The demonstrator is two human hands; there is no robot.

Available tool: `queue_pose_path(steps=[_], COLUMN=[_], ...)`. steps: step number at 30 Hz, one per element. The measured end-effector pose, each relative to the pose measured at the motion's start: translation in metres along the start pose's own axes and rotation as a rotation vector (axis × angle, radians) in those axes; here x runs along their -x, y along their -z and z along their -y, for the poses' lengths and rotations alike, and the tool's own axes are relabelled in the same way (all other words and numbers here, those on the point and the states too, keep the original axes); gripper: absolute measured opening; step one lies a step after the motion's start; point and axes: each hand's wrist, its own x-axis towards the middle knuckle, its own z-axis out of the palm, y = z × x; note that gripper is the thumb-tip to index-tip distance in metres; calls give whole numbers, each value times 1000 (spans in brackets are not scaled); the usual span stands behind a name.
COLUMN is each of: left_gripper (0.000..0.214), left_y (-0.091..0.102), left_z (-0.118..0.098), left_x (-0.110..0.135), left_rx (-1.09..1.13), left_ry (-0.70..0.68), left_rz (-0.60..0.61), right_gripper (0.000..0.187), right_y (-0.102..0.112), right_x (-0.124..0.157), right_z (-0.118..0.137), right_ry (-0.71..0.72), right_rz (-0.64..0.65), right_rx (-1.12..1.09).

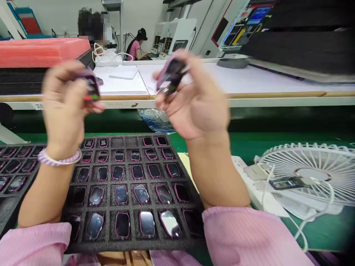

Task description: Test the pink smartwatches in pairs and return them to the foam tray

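Note:
My left hand [65, 99], with a beaded band at the wrist, is closed around a smartwatch body [93, 87] with a purple frame and a dark face. My right hand [196, 99] grips a second purple-framed smartwatch body [172, 72], tilted, its face partly catching light. Both hands are raised above a black foam tray [111, 245] and are blurred by motion. In the tray's square pockets lie several more purple-framed watch bodies [122, 224]. Two pockets in the back row hold nothing. Fingers partly cover both held watches.
Another foam tray of watches [12, 166] stands at the left. A white fan [318, 171] with a cable and power strip lies at the right. Behind runs a shelf [194, 75] with lined paper [122, 83], red foam [41, 50] and black foam blocks [299, 51]. Two people sit beyond.

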Motion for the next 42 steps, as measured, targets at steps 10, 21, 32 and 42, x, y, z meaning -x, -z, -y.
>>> queue_pose_path(steps=[10, 21, 32, 42], left_gripper=[59, 51, 39, 26], left_y=[-21, -5, -31, -142], left_z=[128, 163, 134, 156], left_x=[58, 56, 36, 59], left_rx=[-374, -908, -1035, -904], left_ry=[616, 345, 246, 357], left_rz=[518, 726, 823, 792], right_gripper=[35, 53, 38, 32], right_y=[45, 62, 97, 126], right_x=[43, 44, 18, 44], right_z=[-145, -177, -111, -94], right_ry=[-752, -473, -601, -870], right_rz=[75, 348, 407, 382], right_rx=[171, 822, 1543, 1726])
